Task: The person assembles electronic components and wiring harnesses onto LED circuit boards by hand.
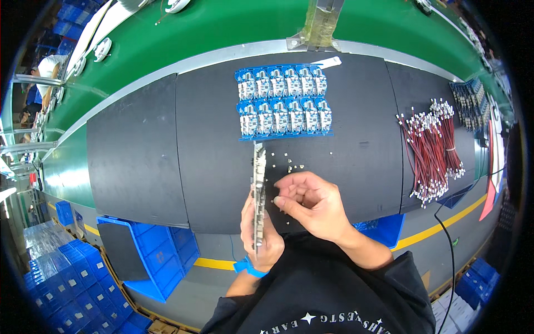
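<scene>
My left hand (268, 240), with a blue band at its wrist, grips a circuit board panel (260, 195) by its lower part. The panel stands on edge, so only its narrow side with small pale components shows. To its right is my right hand (311, 203), fingers curled and the thumb tip apart from the index tip; nothing shows between them. Small white pieces (290, 168) lie scattered on the black mat (211, 161) beyond and below this hand. Farther back, a blue circuit board panel (280, 118) and another blue panel (277, 82) lie flat, carrying rows of white components.
At the right lie bundles of dark red wires (431, 153) with white connectors, near stacked circuit boards (471, 106). A metal post (322, 25) rises at the back edge. Blue bins (161, 256) stand below the table on the left. A black cable (449, 250) hangs at the right.
</scene>
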### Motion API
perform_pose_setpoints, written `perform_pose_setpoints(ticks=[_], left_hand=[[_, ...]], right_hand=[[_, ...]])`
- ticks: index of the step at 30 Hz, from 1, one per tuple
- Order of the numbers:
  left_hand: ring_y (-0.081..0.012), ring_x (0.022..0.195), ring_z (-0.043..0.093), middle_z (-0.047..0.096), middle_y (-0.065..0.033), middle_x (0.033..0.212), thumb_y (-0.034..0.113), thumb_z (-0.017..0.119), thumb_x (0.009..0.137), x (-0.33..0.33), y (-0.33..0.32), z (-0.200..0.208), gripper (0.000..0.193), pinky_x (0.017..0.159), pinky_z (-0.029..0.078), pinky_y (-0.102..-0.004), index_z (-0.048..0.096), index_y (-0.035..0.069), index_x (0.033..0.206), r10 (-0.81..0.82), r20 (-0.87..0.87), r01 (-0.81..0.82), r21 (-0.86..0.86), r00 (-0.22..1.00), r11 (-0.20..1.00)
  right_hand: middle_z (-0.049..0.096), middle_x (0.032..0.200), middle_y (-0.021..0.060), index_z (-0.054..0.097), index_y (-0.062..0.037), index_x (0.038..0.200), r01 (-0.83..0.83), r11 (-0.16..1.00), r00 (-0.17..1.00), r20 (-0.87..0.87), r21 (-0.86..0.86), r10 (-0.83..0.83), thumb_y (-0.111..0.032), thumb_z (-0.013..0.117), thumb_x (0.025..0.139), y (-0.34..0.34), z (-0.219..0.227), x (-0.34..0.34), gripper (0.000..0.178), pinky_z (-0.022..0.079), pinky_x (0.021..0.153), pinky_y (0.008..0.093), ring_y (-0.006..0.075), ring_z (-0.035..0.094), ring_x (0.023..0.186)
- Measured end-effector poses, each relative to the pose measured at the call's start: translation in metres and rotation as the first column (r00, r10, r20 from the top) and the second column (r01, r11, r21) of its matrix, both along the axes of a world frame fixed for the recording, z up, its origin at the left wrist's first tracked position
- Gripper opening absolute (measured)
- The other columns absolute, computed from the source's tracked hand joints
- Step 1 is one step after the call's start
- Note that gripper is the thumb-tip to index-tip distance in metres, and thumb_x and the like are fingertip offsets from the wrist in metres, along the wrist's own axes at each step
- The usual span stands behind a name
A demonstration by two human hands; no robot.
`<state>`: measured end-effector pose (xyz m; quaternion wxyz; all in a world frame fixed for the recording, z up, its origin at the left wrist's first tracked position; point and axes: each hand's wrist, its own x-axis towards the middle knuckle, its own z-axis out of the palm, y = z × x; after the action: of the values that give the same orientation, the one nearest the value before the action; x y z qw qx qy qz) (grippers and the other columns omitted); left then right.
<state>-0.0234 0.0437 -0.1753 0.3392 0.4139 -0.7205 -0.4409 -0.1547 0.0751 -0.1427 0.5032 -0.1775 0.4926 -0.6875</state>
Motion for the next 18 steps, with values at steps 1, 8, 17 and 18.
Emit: perform_pose_setpoints(ticks=[1,8,17,18], left_hand=[[-0.0341,0.104,0.052,0.050,-0.0230,0.115,-0.010,0.046,0.083,-0.001,-0.003,0.003,0.032,0.090,0.041,-0.0376,0.044,-0.005,0.114,0.003,0.031,-0.002,-0.028,1.000,1.000],[-0.0252,0.093,0.054,0.053,-0.0172,0.105,-0.007,0.050,0.083,0.005,-0.008,0.009,0.028,0.083,0.042,-0.0312,0.044,-0.010,0.111,0.096,0.007,-0.096,-0.066,0.995,0.993],[-0.0230,0.099,0.054,0.053,-0.0179,0.110,-0.006,0.049,0.085,0.024,-0.007,-0.002,0.032,0.085,0.041,-0.0282,0.041,-0.012,0.114,0.124,-0.091,-0.122,0.025,0.988,0.992],[-0.0236,0.104,0.052,0.052,-0.0184,0.114,-0.007,0.049,0.084,0.024,-0.008,0.000,0.034,0.087,0.040,-0.0275,0.041,-0.014,0.116,0.110,-0.114,-0.108,0.029,0.987,0.994]], right_hand=[[0.058,0.080,0.0055,0.054,0.0018,0.098,-0.003,0.995,0.976,-0.216,0.103,0.026,0.003,0.063,0.077,0.001,-0.004,-0.002,0.023,0.048,0.065,0.0215,0.0092,0.057,0.071],[0.044,0.111,0.0103,0.057,-0.0066,0.101,-0.168,0.940,0.221,-0.918,0.296,0.329,-0.037,0.075,0.058,0.034,-0.011,-0.006,0.055,0.035,0.084,0.0400,0.0284,0.039,0.108],[0.051,0.097,0.0091,0.055,-0.0076,0.096,-0.066,0.988,0.034,-0.989,0.140,0.143,-0.024,0.077,0.060,0.044,-0.020,-0.012,0.045,0.040,0.074,0.0382,0.0271,0.050,0.092],[0.053,0.091,0.0080,0.057,-0.0066,0.093,-0.238,0.965,0.071,-0.989,0.111,0.132,-0.020,0.076,0.063,0.063,-0.020,-0.006,0.039,0.044,0.069,0.0368,0.0242,0.054,0.083]])
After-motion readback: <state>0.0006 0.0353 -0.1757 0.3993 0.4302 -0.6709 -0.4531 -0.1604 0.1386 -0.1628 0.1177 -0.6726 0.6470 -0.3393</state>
